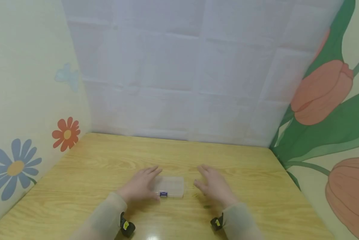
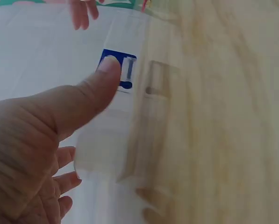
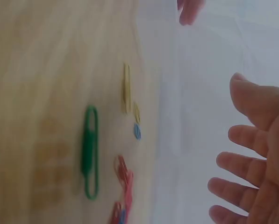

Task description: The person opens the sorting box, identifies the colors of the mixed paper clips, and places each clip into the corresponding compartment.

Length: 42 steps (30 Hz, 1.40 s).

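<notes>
Small clear plastic compartment box [image 1: 169,186] with a blue label, lying flat on the wooden tabletop [image 1: 245,166] between my hands. Left hand [image 1: 141,185] rests against its left end, grip spread; right hand [image 1: 213,185] hovers just beside, grip also spread. I judge it light, rigid, slippery: best taken by the short ends. Coloured paper clips [image 3: 90,151] lie loose nearby

Bare tabletop [image 1: 107,156] around clear box [image 1: 170,186]; walls close three sides.
</notes>
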Motion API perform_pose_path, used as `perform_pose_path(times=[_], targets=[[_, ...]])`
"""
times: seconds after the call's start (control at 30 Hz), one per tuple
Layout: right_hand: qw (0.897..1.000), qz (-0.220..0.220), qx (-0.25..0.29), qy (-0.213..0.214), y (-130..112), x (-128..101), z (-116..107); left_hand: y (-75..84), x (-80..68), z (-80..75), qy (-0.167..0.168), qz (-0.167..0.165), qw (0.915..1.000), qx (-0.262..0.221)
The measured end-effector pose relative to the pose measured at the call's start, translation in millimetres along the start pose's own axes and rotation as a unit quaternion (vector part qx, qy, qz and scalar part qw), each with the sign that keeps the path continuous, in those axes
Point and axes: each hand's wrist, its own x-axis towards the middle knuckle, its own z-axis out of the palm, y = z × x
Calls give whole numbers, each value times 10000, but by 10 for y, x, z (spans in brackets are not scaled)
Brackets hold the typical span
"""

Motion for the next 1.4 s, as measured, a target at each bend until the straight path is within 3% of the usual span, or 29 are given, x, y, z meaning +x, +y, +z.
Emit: perform_pose_path(times=[0.13, 0.3, 0.57, 0.87, 1.1, 1.4], targets=[[9992, -398, -68, -41, -75, 11, 80, -50, -23, 54, -163, 31, 9995, -287], [9967, -755, -254, -122, -137, 35, 175, -49, 4, 158, -110, 134, 9986, -493], [9948, -894, -306, -376, -277, 31, 322, 54, 82, 267, 41, 136, 9979, -639], [9915, -1065, -158, -737, -464, -11, 394, 26, 129, 418, 290, -111, 9910, -1300], [9879, -1367, -434, -595, -526, -5, 431, -17, 140, 469, 444, -55, 9859, -1613], [9940, -995, -418, -194, -552, 53, 513, -54, 148, 487, 677, 386, 9842, -1592]])
